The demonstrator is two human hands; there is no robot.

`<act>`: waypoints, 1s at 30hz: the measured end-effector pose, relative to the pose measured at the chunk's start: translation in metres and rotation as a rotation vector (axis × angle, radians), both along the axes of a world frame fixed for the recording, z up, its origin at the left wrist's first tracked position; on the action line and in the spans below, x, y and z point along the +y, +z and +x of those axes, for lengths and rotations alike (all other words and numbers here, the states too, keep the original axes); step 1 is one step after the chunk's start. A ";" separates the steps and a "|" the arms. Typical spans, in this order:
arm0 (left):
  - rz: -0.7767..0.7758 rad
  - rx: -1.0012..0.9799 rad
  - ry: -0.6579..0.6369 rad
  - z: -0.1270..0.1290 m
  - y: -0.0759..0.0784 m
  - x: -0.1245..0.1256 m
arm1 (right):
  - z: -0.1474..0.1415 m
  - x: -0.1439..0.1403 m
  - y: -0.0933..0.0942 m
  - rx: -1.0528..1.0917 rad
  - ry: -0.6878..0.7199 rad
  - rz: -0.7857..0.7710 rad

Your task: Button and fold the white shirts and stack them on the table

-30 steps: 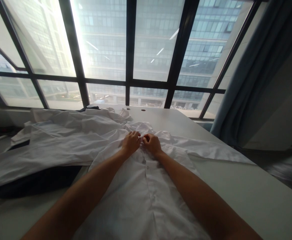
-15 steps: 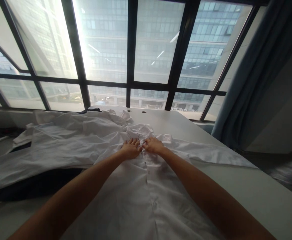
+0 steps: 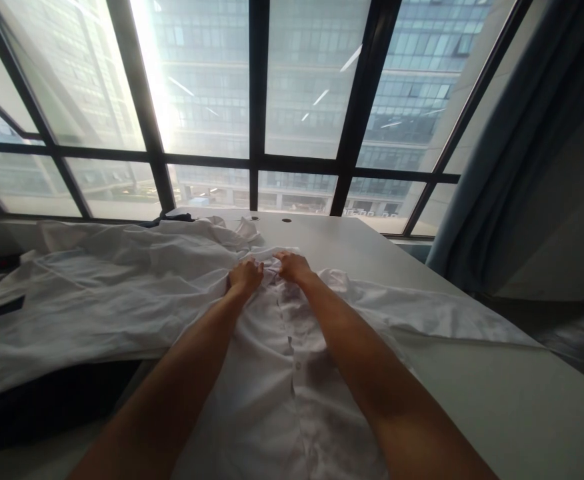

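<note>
A wide window with dark metal frames fills the far wall, showing glass office buildings outside in bright, hazy daylight. A blue-grey curtain hangs at the right beside a plain wall. A pale table stands below the window.

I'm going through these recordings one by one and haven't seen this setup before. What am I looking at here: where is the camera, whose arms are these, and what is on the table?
There is no machine here: a camera worn on a person's head looks forward and down, so the two bare arms are that person's own. The left hand and right hand both grip the collar end of a white button-up shirt, which lies flat, front up, on a pale table. A heap of other white garments lies to the left, partly over dark cloth. Behind the table is a large window, with a grey curtain at the right.
</note>
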State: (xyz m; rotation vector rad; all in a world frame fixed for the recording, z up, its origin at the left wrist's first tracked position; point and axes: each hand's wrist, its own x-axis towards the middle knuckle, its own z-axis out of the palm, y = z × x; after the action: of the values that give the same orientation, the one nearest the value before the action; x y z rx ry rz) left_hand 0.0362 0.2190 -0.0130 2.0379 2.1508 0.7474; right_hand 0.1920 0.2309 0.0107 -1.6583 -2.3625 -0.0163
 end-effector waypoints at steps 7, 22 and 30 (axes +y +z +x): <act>0.009 -0.001 0.018 -0.003 -0.007 -0.001 | 0.015 -0.010 -0.005 0.181 -0.133 0.126; 0.126 -0.239 0.046 -0.009 -0.008 -0.001 | 0.053 0.002 -0.004 0.735 -0.313 -0.026; 0.197 -0.312 0.008 -0.012 -0.006 -0.003 | 0.065 -0.002 -0.002 1.212 -0.265 -0.337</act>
State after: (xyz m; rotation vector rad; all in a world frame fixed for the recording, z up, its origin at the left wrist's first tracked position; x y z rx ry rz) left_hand 0.0240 0.2163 -0.0195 1.8445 1.9784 1.2302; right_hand 0.2568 0.2290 0.0090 -1.4195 -1.2456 1.0523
